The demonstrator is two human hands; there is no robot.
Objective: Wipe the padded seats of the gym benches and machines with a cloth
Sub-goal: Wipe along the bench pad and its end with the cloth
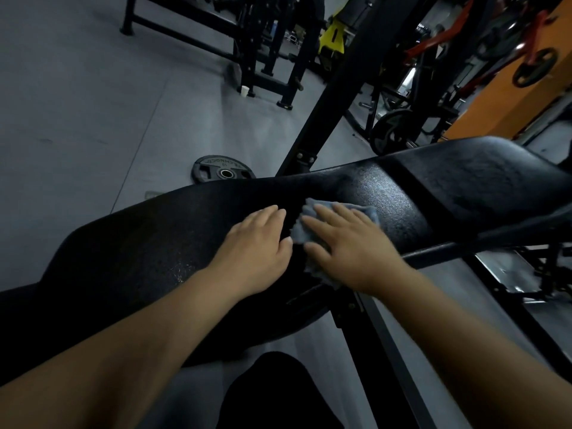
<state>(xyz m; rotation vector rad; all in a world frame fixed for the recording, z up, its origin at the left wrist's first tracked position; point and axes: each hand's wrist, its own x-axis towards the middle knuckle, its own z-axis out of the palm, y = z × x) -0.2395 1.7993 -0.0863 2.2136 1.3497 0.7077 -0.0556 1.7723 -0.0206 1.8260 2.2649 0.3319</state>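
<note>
Bench pad: black, textured, runs from lower left to upper right. A seam near its right end splits off a second pad section.

Cloth: blue-grey, bunched, on the middle of the pad just left of the seam. It reaches towards the pad's near edge.

Right hand: flat on top of the cloth, fingers straight and spread, pressing it onto the pad. The fingers are not curled round it.

Left hand: palm down on bare pad just beside the cloth's left side, fingers relaxed, holding nothing. The thumb tip looks to be touching the cloth fringe, but blur makes that hard to confirm. Both hands are slightly motion-blurred.

Pad surface: glossy patch just right of the cloth, up to the seam. Faint speckle on the pad by the left wrist.

Around it:
- Weight plate lies flat on the grey floor beyond the pad's far edge, its lower rim hidden by the pad.
- Black post rises at a slant from behind the far edge.
- Paper cup stands on the floor by the foot of a black rack, well back.
- Orange wall is at upper right.
- Dark trouser knee shows below the pad's near edge.
</note>
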